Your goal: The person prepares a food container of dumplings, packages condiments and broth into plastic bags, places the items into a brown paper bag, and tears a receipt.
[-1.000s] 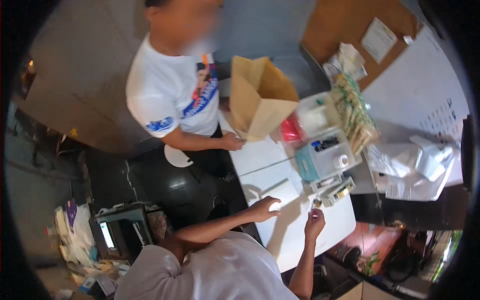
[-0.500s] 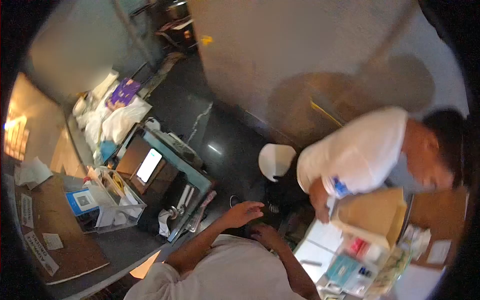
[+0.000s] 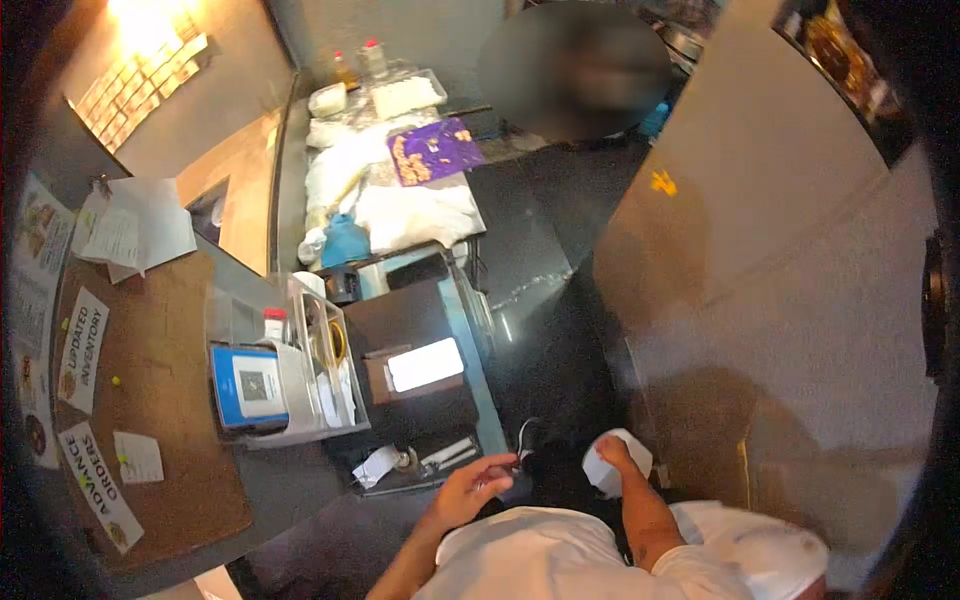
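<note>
My left hand point(image 3: 480, 488) hovers beside the near corner of the dark counter, its fingers partly stretched and apart, with nothing clear in it. Closest to it on the counter are metal rods point(image 3: 447, 453) and a curl of white paper point(image 3: 378, 466). Further up lies a lit phone point(image 3: 426, 365) on a brown board. My right hand point(image 3: 614, 455) is in front of a white rounded seat point(image 3: 610, 478); it looks curled, but its fingers are too blurred to make out. Whether it touches the seat cannot be told.
A clear plastic organizer point(image 3: 340, 395) and a blue framed code card point(image 3: 250, 388) stand at left. Behind are white bags point(image 3: 415, 215) and a purple packet point(image 3: 435, 152). A corkboard point(image 3: 170, 400) carries paper labels. Another person's white shirt point(image 3: 770, 545) is at lower right.
The view has swung left, bringing the counter and corkboard closer to the middle. The co-worker's table has left the view. My right hand has moved right, away from my left.
</note>
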Demonstrator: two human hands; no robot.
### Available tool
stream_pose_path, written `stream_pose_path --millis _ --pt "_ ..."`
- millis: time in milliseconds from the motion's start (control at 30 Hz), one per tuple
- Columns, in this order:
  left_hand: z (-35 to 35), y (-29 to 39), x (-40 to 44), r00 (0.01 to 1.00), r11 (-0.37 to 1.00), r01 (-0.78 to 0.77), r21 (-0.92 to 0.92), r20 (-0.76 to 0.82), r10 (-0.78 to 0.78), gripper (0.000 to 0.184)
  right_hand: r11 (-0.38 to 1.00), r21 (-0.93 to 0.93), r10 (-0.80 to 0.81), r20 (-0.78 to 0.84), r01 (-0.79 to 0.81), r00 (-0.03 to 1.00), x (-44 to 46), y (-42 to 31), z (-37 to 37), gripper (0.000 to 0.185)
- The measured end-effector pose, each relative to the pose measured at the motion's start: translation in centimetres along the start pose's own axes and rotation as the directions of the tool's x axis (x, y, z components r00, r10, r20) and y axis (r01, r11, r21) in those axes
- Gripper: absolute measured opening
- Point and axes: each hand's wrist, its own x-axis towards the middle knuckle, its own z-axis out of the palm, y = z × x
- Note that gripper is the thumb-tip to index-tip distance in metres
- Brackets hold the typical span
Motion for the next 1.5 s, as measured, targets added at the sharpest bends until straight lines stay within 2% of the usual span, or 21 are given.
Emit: stream_pose_path --millis 33,67,133,233,333,400,500,567,700,900,1000,1033,1067,1133,1167,1233,1267,1300,1333,1433,1500 --pt "0.1 1.3 0.1 0.997 0.998 0.052 -0.027 -0.062 -0.053 0.045 0.971 0.239 -0.033 0.027 0.026 0.999 1.7 4.1 0.5 0.013" --pt "-0.1 2.9 0.7 0.993 0.997 0.058 0.056 -0.103 -0.052 0.044 0.985 0.156 0.06 0.097 -0.074 0.993 0.9 1.9 -2.2 0.016" --pt "0.5 4.2 2.8 0.979 0.995 0.078 -0.055 -0.183 -0.087 0.043 0.963 0.084 0.238 0.187 -0.257 0.953 0.9 -4.0 -7.0 0.022" --pt "2.6 6.1 8.5 0.948 0.988 0.11 -0.11 -0.286 -0.137 0.042 0.961 -0.043 0.274 0.256 -0.272 0.927 6.4 -7.7 -13.5 0.027" --pt "5.4 7.6 16.8 0.941 0.962 -0.094 -0.257 -0.337 0.002 0.046 0.935 -0.329 -0.024 0.317 0.133 0.948 20.1 -5.8 -20.0 0.025" --pt "6.1 9.9 22.6 0.941 0.96 -0.046 -0.276 -0.334 -0.051 0.044 0.7 -0.563 -0.272 0.358 0.439 0.893 28.7 -7.2 -24.6 0.024" --pt "7.1 15.8 28.8 0.923 0.939 -0.066 -0.338 -0.379 -0.071 0.045 0.934 -0.308 -0.171 0.06 0.181 0.983 35.6 -19.0 -32.8 0.025" --pt "6.4 18.5 31.4 0.901 0.956 -0.078 -0.284 -0.431 -0.054 0.045 0.946 -0.054 -0.318 0.042 0.32 0.947 42.9 -24.6 -36.2 0.024" --pt "3.9 20.5 36.6 0.797 0.955 -0.104 -0.277 -0.597 -0.086 0.046 0.803 -0.264 -0.543 0.048 0.535 0.838 51.9 -40.6 -44.9 0.023" --pt "-2.8 25.1 48.4 0.715 0.988 -0.014 -0.155 -0.692 -0.098 0.045 0.698 -0.422 -0.615 0.059 0.578 0.786 68.2 -54.3 -57.5 0.025" --pt "-9.2 29.8 59.2 0.828 0.963 0.047 0.264 -0.55 0.11 0.042 0.772 -0.415 -0.554 -0.068 0.481 0.83 77.2 -55.4 -66.8 0.023" --pt "-10.8 33.5 63.5 0.845 0.974 0.157 0.163 -0.533 -0.047 0.039 0.862 -0.301 -0.48 -0.223 0.409 0.848 79.6 -54.1 -70.1 0.021" --pt "-13.6 33.4 68.4 0.859 0.995 0.057 0.079 -0.511 -0.009 0.04 0.902 -0.321 -0.397 -0.349 0.29 0.849 81.1 -52.7 -73.4 0.018" --pt "-13.7 42.9 77.4 0.826 0.967 0.005 0.255 -0.546 0.14 0.04 0.966 -0.218 -0.232 -0.495 0.139 0.837 81.9 -48.1 -79.8 0.018" --pt "-15.3 45.0 81.2 0.868 0.961 0.009 0.277 -0.479 0.13 0.039 0.978 -0.21 -0.13 -0.578 0.006 0.805 83.0 -45.0 -81.8 0.019" --pt "-19.5 48.3 89.5 0.94 0.903 -0.085 0.422 -0.266 0.213 0.038 0.995 -0.092 -0.074 -0.606 0.023 0.792 80.8 -39.6 -86.3 0.023" --pt "-21.7 49.2 92.9 0.88 0.327 -0.267 0.906 0.09 0.467 0.043 1.0 0.0 0.0 -0.648 0.0 0.762 79.4 -37.2 -87.9 0.025" --pt "-20.8 51.5 97.2 0.958 0.75 -0.158 0.642 -0.083 0.273 0.042 0.997 0.078 0.064 -0.677 -0.015 0.733 78.1 -35.0 -89.2 0.027" --pt "-18.8 54.3 101.8 0.988 0.976 0.027 0.216 -0.152 0.006 0.041 0.979 0.153 0.201 -0.679 -0.132 0.706 76.8 -33.5 -90.2 0.028" --pt "-13.0 60.1 112.7 0.994 0.828 0.093 0.553 0.001 -0.113 0.041 0.902 0.321 0.43 -0.709 -0.288 0.559 76.1 -26.6 -91.6 0.029" --pt "-8.6 63.4 119.5 0.974 0.707 -0.091 0.701 0.212 -0.085 0.045 0.846 0.392 0.533 -0.602 -0.361 0.594 77.0 -23.1 -92.8 0.029"
